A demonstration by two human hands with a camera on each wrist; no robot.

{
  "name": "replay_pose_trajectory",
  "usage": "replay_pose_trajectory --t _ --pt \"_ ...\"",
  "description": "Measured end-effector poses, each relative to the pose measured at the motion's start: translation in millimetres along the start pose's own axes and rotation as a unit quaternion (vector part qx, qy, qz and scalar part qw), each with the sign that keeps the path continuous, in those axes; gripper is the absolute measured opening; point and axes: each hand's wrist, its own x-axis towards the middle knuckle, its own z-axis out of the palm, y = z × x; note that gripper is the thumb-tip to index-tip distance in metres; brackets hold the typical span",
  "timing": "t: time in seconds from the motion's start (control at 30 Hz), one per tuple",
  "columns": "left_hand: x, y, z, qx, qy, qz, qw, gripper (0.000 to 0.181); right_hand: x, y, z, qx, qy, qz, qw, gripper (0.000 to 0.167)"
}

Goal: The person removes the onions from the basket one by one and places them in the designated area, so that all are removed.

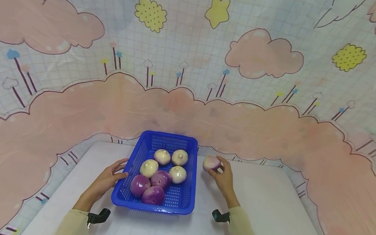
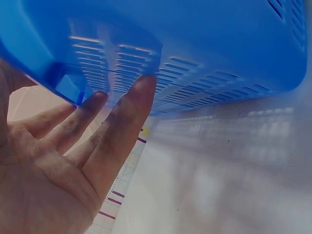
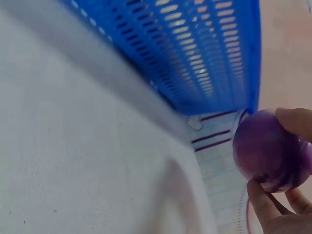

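A blue plastic basket (image 1: 189,200) with slotted walls stands on the white table, holding three purple onions (image 1: 153,195) and several white onions (image 1: 178,174). At its left side is my left hand (image 1: 108,177), the fingers fairly straight and spread. In the left wrist view, fingertips (image 2: 144,85) touch the slotted outer wall (image 2: 219,48). To the right of the basket, my right hand (image 1: 224,175) holds a purple-and-white onion (image 1: 211,163) between thumb and fingers, above the table. The right wrist view shows this onion's purple side (image 3: 268,148) near the basket's outer wall (image 3: 190,53).
The white table (image 1: 267,201) reaches out on both sides of the basket. Behind it hangs a cloth (image 1: 239,124) printed with clouds and stars. Each wrist wears a small black camera (image 1: 220,216).
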Motion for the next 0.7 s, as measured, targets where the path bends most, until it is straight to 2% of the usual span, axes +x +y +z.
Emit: replay_pose_trajectory --t 0.47,0.63,0.7 --pt "-1.2 -0.3 0.4 -0.003 0.0 0.002 1.0 0.07 10.8 26.4 6.3 -0.025 0.011 0.068 0.9973 0.066" --pt "0.3 0.2 0.0 -0.006 0.004 0.002 1.0 0.07 12.1 35.8 7.7 -0.018 -0.008 0.072 0.9972 0.064" --pt "0.2 0.0 -0.4 -0.007 0.006 0.0 1.0 0.07 11.5 38.4 8.1 -0.033 -0.017 0.066 0.9972 0.064"
